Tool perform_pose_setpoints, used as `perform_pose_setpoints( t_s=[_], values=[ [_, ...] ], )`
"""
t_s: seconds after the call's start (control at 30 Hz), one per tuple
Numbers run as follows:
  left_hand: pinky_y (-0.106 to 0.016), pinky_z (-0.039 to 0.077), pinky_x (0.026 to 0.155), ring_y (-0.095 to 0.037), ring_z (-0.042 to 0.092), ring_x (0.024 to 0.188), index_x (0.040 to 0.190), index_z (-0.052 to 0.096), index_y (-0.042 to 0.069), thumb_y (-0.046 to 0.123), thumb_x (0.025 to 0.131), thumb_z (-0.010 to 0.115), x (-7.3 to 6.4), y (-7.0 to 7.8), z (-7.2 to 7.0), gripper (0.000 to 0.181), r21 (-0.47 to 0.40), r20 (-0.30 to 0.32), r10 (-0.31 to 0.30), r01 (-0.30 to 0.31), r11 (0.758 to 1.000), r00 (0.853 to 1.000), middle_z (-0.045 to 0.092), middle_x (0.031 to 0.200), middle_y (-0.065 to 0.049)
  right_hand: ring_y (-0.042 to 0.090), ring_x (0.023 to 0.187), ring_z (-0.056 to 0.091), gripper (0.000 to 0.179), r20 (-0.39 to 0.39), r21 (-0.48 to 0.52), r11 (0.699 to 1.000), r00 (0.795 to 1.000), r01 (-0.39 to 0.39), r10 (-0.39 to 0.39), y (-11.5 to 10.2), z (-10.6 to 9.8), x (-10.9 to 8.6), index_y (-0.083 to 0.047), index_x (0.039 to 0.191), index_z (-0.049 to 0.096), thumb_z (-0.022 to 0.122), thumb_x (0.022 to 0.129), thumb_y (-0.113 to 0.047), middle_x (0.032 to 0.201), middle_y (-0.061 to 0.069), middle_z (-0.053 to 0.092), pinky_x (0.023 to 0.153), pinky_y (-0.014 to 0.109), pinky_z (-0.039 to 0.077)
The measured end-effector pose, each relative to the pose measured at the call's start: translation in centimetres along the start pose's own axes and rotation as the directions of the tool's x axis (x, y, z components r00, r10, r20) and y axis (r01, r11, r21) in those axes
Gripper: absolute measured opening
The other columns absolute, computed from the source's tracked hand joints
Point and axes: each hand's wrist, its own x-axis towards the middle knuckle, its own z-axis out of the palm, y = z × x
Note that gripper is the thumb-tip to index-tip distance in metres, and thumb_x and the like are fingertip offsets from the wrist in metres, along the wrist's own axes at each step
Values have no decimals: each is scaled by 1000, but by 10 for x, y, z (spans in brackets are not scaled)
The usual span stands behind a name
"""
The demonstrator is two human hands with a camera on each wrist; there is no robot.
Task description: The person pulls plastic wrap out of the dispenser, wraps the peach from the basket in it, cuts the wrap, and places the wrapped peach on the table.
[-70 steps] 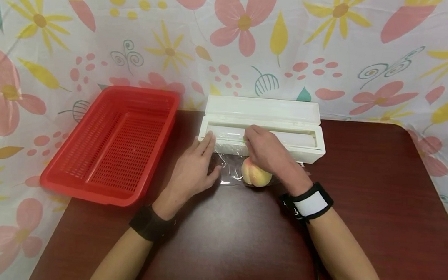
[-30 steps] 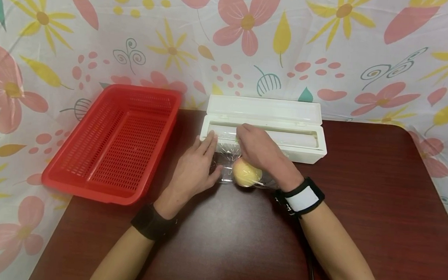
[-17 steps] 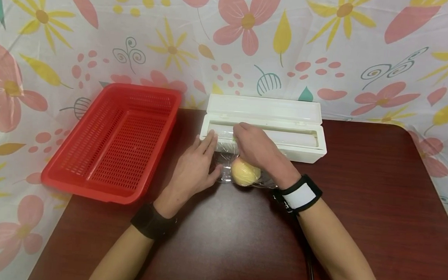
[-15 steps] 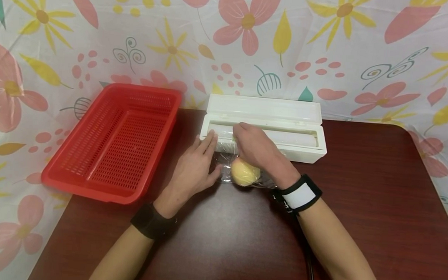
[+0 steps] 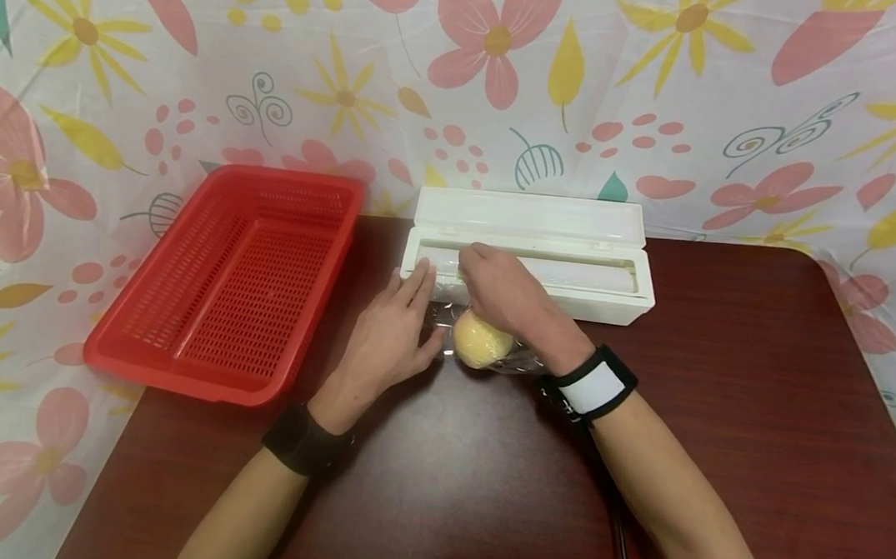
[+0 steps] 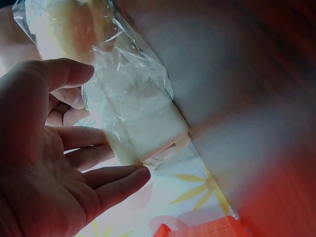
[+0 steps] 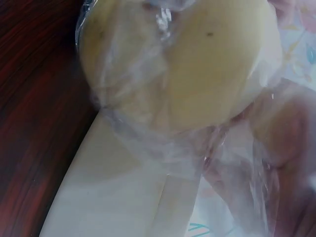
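A white cling film box (image 5: 604, 309) lies at the back of the table, its lid raised and the roll (image 5: 579, 274) inside. My left hand (image 5: 385, 335) rests straight fingers on the left end of the box's front edge. Curled over that edge, my right hand (image 5: 503, 290) pinches a small green slide cutter (image 5: 461, 273), mostly hidden by the fingers. Just in front of the box is a yellow peach (image 5: 481, 341) under clear cling film (image 5: 519, 362), close below the right hand. The right wrist view shows film around the peach (image 7: 212, 69).
A red perforated basket (image 5: 287, 364) stands to the left of the box. The dark wooden table (image 5: 714, 366) runs to the right and toward me. Behind it hangs a flowered cloth (image 5: 532, 75). A black cable (image 5: 621, 529) trails beneath the right forearm.
My right hand has slid left along the box's front edge, toward the left hand. The peach has shifted left and turned with it. My left hand stays in place.
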Motion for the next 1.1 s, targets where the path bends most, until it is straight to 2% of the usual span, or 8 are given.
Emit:
perform_pose_setpoints(
  t_s=[0.6, 0.7, 0.8, 0.9, 0.97, 1.1],
  values=[
    [-51, 53, 109, -55, 56, 133, 156, 45, -5, 37, 94, 73, -1, 2, -1, 80, -15, 3, 1, -1, 1000, 1000, 44, 163, -23, 25, 78, 62, 4, 38, -10, 1000, 999, -5, 5, -7, 1, 8, -1, 97, 62, 61, 95, 3, 92, 11, 61, 72, 36, 58],
    [-51, 58, 101, -51, 59, 131, 156, 47, -4, 35, 92, 76, -1, 2, 0, 81, -31, -12, -7, 7, 1000, 1000, 41, 163, -26, 25, 78, 62, 6, 32, -10, 1000, 999, 3, -3, -7, 2, 8, -1, 97, 62, 61, 94, 4, 92, 11, 62, 72, 36, 58],
    [-47, 63, 86, -42, 66, 119, 155, 48, -4, 33, 89, 78, -1, 2, 1, 81, -58, -27, -18, 17, 998, 999, 41, 158, -28, 25, 77, 61, 8, 24, -21, 1000, 1000, 15, -15, -8, 3, 9, -1, 95, 61, 60, 93, 7, 92, 11, 61, 71, 37, 58],
    [-43, 62, 75, -34, 66, 105, 156, 47, -4, 31, 88, 79, -1, 2, 2, 83, -74, -29, -23, 21, 997, 999, 43, 150, -26, 25, 76, 60, 9, 18, -32, 999, 1000, 26, -25, -9, 4, 10, -1, 93, 60, 60, 92, 7, 91, 11, 61, 70, 37, 57],
    [-43, 62, 73, -34, 65, 105, 156, 45, -5, 31, 87, 79, 0, 2, 2, 85, -73, -24, -25, 23, 997, 999, 44, 147, -25, 25, 76, 60, 9, 16, -37, 999, 999, 29, -29, -9, 5, 10, -2, 93, 59, 60, 92, 7, 91, 11, 61, 69, 37, 57],
    [-46, 62, 81, -38, 60, 120, 156, 38, -6, 31, 86, 79, 0, 2, 2, 89, -80, -6, -28, 27, 996, 1000, 45, 148, -24, 25, 76, 60, 9, 14, -43, 999, 999, 33, -32, -9, 5, 11, -2, 93, 59, 59, 92, 7, 90, 11, 61, 69, 38, 57]
  ],
)
